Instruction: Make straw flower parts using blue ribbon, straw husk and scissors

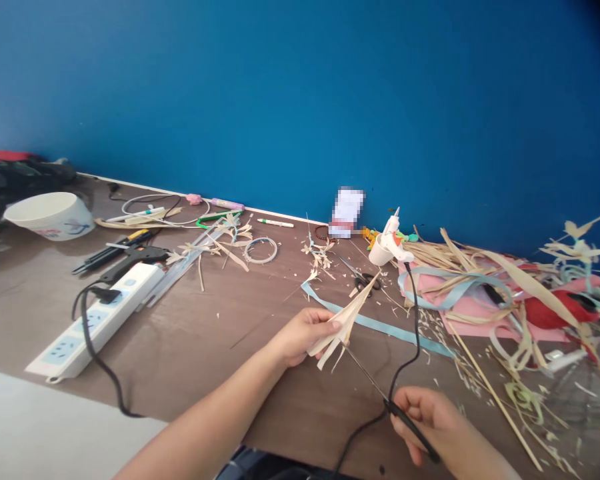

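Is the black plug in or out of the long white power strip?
In: the black plug sits against the white power strip, prongs hidden.

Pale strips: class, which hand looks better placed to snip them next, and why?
Probably the right hand: it holds the scissors, whose blades point toward the loose ends of the pale strips. The left hand is occupied, pinching the strips.

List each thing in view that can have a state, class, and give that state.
Pale strips: bunched, in left hand
Held scissors: in right hand, tips at strips; opening unclear
Other scissors: lying down, unheld
White glue gun: nozzle up
Power strip: black plug inserted
White bowl: upright
Blue ribbon: laid out lengthwise
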The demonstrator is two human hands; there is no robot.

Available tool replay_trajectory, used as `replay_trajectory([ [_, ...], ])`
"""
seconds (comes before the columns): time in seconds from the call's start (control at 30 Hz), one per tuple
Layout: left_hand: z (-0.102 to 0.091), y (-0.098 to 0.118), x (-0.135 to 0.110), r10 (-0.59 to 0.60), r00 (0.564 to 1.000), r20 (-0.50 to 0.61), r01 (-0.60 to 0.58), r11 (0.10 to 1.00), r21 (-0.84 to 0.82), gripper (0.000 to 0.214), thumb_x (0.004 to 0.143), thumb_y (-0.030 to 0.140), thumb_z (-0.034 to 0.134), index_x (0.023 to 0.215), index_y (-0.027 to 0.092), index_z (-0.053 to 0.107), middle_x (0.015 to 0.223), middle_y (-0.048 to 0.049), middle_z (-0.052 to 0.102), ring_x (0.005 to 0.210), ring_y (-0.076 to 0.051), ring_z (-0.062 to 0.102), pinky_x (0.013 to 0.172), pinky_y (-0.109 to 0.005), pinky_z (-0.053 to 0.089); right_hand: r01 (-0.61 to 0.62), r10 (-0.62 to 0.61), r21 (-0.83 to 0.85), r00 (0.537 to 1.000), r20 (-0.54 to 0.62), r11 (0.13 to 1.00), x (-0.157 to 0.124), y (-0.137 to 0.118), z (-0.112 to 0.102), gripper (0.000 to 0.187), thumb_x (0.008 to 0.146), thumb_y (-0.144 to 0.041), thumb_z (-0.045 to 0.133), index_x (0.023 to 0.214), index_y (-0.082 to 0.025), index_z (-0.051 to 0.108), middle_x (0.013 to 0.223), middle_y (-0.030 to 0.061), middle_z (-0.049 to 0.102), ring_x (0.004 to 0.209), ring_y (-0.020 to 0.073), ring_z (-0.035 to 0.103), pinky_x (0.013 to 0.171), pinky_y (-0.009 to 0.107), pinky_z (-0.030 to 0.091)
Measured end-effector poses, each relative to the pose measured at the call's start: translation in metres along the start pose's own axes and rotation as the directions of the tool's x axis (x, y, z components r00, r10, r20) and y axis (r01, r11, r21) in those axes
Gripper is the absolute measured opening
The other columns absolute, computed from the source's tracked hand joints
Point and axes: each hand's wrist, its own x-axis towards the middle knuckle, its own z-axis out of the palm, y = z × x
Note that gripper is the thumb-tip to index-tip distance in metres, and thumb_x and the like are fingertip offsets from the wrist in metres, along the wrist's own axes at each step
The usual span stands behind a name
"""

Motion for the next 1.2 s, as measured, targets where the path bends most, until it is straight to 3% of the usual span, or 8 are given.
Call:
replay_trajectory([
  [0.27,-0.001,0.000,-0.001,-0.058,0.995,0.080,0.063,0.996,-0.066,0.023,0.066,0.032,0.063,0.066,0.009,0.062,0.056,-0.0048,0.063,0.028,-0.002,0.035,0.028,-0.017,0.017,-0.020,0.016,0.065,0.998,0.055,0.998,0.002,-0.001,0.001,0.020,0.065,-0.032,0.056,0.058,-0.017,0.045,0.036,-0.0067,0.049,0.036,0.0057,0.036,0.044,0.019,0.021],
  [0.5,-0.003,-0.003,0.004,0.092,0.981,-0.169,-0.126,0.972,-0.198,0.047,0.070,0.054,0.050,0.085,0.011,0.058,0.057,-0.0005,0.052,0.037,-0.004,0.034,0.034,-0.018,0.018,0.043,-0.032,0.086,0.992,-0.126,0.995,0.002,-0.004,0.008,0.027,0.060,-0.039,0.059,0.054,-0.018,0.045,0.036,-0.0059,0.047,0.037,0.0064,0.036,0.044,0.019,0.022],
  [0.6,-0.003,0.000,-0.001,0.394,0.808,-0.438,-0.425,0.905,0.029,0.033,0.068,0.046,0.056,0.079,0.015,0.053,0.061,0.0027,0.048,0.044,-0.004,0.034,0.040,-0.017,0.023,0.082,-0.058,0.100,0.973,-0.222,0.992,0.002,-0.004,0.012,0.030,0.059,-0.042,0.061,0.054,-0.018,0.045,0.036,-0.0053,0.047,0.037,0.0068,0.036,0.044,0.019,0.023],
  [0.67,-0.003,0.001,-0.006,0.560,0.670,-0.488,-0.508,0.825,0.248,0.028,0.066,0.041,0.060,0.064,0.014,0.050,0.056,0.0040,0.044,0.048,-0.005,0.034,0.046,-0.018,0.027,0.110,-0.077,0.101,0.955,-0.286,0.989,0.003,-0.005,0.016,0.031,0.058,-0.043,0.062,0.054,-0.017,0.046,0.036,-0.0050,0.047,0.038,0.0071,0.036,0.044,0.019,0.024],
  [0.7,-0.002,0.000,-0.007,0.591,0.657,-0.468,-0.494,0.807,0.325,0.030,0.065,0.040,0.061,0.057,0.014,0.048,0.052,0.0040,0.043,0.049,-0.006,0.035,0.048,-0.019,0.028,0.124,-0.087,0.102,0.946,-0.311,0.987,0.003,-0.005,0.018,0.031,0.059,-0.044,0.062,0.054,-0.017,0.047,0.037,-0.0049,0.047,0.039,0.0073,0.036,0.044,0.019,0.025],
  [0.8,0.003,-0.005,-0.006,0.468,0.803,-0.369,-0.347,0.871,0.349,0.034,0.062,0.041,0.062,0.051,0.012,0.050,0.048,0.0024,0.045,0.048,-0.007,0.036,0.047,-0.020,0.027,0.160,-0.105,0.133,0.932,-0.347,0.978,0.006,-0.005,0.025,0.031,0.059,-0.045,0.062,0.055,-0.017,0.049,0.038,-0.0047,0.047,0.040,0.0076,0.036,0.044,0.020,0.026],
  [0.9,0.010,-0.010,-0.002,0.287,0.918,-0.274,-0.256,0.956,0.144,0.032,0.060,0.040,0.065,0.069,0.010,0.060,0.057,-0.0001,0.053,0.048,-0.007,0.037,0.041,-0.018,0.026,0.174,-0.108,0.162,0.930,-0.352,0.971,0.009,-0.003,0.036,0.032,0.059,-0.046,0.063,0.057,-0.016,0.050,0.039,-0.0043,0.047,0.041,0.0078,0.037,0.044,0.019,0.026],
  [1.2,0.013,-0.008,0.000,0.252,0.930,-0.269,-0.296,0.945,-0.140,0.029,0.059,0.029,0.069,0.081,0.011,0.063,0.064,-0.0004,0.054,0.046,-0.004,0.033,0.035,-0.016,0.027,0.243,-0.154,0.193,0.909,-0.387,0.951,0.020,0.005,0.057,0.036,0.057,-0.049,0.065,0.056,-0.016,0.050,0.039,-0.0049,0.045,0.038,0.0077,0.039,0.042,0.019,0.029],
])
